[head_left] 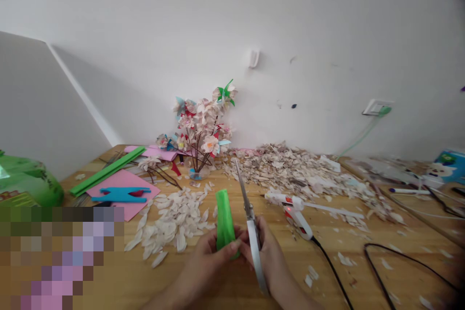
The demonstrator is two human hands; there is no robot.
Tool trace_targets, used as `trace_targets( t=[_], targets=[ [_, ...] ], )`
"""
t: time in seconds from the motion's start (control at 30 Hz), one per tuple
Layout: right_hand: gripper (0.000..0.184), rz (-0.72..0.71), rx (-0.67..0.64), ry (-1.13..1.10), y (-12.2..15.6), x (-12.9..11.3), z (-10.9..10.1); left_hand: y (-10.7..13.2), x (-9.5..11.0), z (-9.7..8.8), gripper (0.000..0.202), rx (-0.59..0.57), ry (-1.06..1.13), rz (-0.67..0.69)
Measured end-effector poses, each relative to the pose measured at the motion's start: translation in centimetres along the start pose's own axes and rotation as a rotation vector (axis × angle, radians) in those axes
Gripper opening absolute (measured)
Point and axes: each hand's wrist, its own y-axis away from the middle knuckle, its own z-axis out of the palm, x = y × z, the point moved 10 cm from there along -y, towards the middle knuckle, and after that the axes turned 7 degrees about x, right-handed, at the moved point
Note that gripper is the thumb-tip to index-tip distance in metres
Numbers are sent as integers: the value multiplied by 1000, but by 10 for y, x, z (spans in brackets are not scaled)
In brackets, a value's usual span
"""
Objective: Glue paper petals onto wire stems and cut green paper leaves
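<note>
My left hand (210,255) is closed on a folded strip of bright green crepe paper (224,218), which stands up from between thumb and fingers. My right hand (269,254) grips a pair of metal scissors (255,252). The blades point up and away from me, looking nearly closed, to the right of the paper and apart from it. The right fingertips come close to the paper's lower end; whether they pinch it too is hidden. Loose pale petals (178,223) lie just left of my hands, and a white glue gun (296,208) lies to the right.
Handmade flowers stand in a small clear vase (197,173) near the wall. Behind the glue gun spreads a heap of dry pale flakes (286,167). At left are pink paper (127,179), blue strips (125,193), a green roll (109,172) and a green bag (29,181). A black cord (332,269) crosses the right.
</note>
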Motion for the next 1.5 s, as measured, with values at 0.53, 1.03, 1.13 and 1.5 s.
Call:
trace_targets(
  t=[0.53,1.03,1.13,1.5],
  targets=[
    [32,-99,17,-33,-6,-18,-15,13,-8,16,33,-222,-222,-82],
    [37,37,101,-68,-9,-10,-19,7,-24,9,31,-84,-186,-131],
    [38,59,122,-54,-11,-15,-24,10,-27,9,31,-99,-122,-181],
    [35,-16,194,-43,-14,-16,-30,9,-22,7,34,-38,-250,-109]
  ],
)
